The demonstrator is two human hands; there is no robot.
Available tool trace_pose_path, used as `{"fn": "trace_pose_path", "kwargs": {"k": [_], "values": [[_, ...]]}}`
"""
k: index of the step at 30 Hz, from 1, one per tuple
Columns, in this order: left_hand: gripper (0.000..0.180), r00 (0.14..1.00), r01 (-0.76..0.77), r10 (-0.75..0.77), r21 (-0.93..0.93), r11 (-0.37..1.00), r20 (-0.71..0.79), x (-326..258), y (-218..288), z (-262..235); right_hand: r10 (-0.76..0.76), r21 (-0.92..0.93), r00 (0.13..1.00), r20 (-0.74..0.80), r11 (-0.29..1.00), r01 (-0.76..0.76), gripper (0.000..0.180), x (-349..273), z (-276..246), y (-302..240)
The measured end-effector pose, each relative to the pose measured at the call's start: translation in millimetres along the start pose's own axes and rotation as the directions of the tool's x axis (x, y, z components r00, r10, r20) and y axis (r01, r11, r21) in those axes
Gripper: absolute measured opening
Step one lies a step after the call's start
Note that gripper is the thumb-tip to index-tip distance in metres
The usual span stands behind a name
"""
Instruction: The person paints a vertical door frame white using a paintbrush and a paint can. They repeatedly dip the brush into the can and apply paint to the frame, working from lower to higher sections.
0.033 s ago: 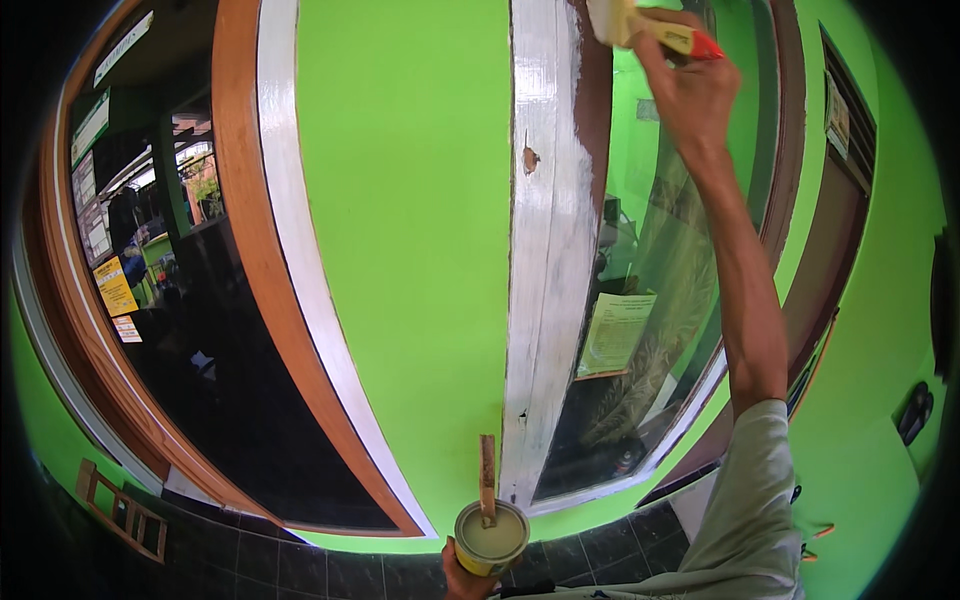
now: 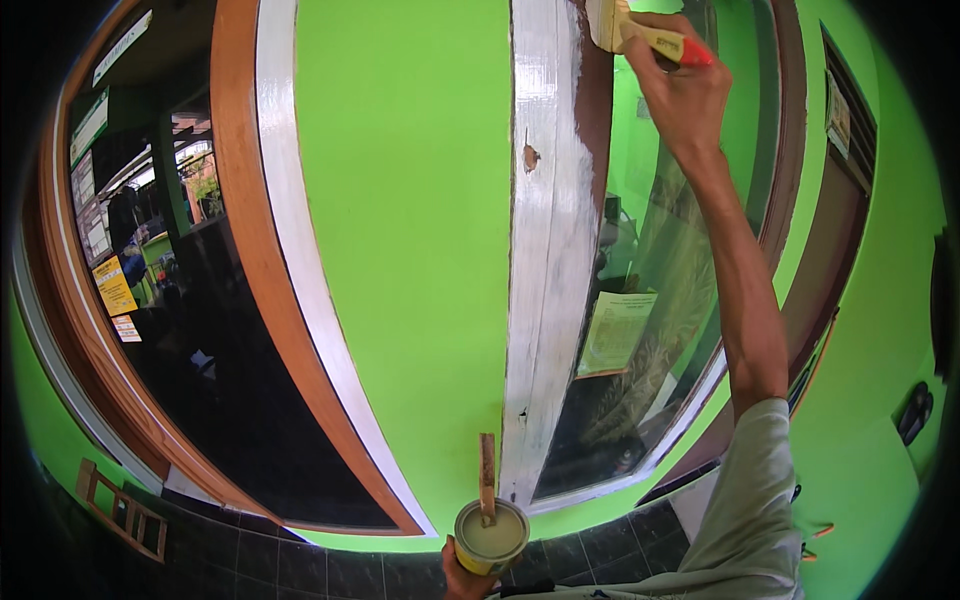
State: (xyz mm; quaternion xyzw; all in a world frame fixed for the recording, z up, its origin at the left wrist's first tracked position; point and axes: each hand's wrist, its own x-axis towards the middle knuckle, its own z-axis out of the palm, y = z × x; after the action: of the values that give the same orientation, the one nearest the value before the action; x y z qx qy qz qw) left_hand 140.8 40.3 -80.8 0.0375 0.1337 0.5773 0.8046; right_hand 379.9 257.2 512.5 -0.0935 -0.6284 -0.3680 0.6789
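— Where was the paintbrush [image 2: 640, 35] found, and which way did it lie from the grip?

— It was held at the very top of the view, clenched in the right hand [image 2: 685, 95]. Its red and yellow handle ran from the fingers up and to the left, and the bristles were laid against the brown, unpainted part of the window frame [image 2: 545, 250], just beside the white coat. The long axis of the brush was set nearly crosswise to the upright post.

— And the arm's pose?

— The right arm was stretched almost fully upward, elbow nearly straight, wrist bent toward the post. The bare brown strip was seen right of the white paint near the top of the post.

— Was the other hand nearer?

— No. The left hand [image 2: 462, 578] was kept low at the bottom edge, well apart from the brush, closed under a small paint can [image 2: 491, 535] of pale paint. A wooden stir stick [image 2: 487, 475] was stood upright in the can. The can was held well below the brush, close to the body.

— What lay around?

— A bright green wall [image 2: 410, 250] and dark floor tiles [image 2: 250, 560] below.
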Motion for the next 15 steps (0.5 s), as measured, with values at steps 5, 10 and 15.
{"fn": "trace_pose_path", "kwargs": {"k": [5, 10, 15], "values": [[0.066, 0.999, 0.002, -0.004, 0.044, 0.999, 0.033, 9.2, 3.8, 7.9, 0.127, -0.035, 0.99, 0.069, 0.992, -0.125, 0.014, 0.8, -9.8, 1.0], [0.065, 1.0, -0.002, 0.002, -0.009, 1.0, -0.027, 1.1, 4.3, 20.1, 0.138, -0.022, 0.981, 0.135, 0.99, -0.136, 0.018, -15.9, -10.8, 9.2], [0.077, 0.994, -0.003, -0.005, 0.068, 0.998, 0.114, 6.0, 2.9, 3.6, 0.193, -0.016, 0.963, 0.186, 0.981, -0.193, 0.015, -29.3, -14.9, -6.4]]}}
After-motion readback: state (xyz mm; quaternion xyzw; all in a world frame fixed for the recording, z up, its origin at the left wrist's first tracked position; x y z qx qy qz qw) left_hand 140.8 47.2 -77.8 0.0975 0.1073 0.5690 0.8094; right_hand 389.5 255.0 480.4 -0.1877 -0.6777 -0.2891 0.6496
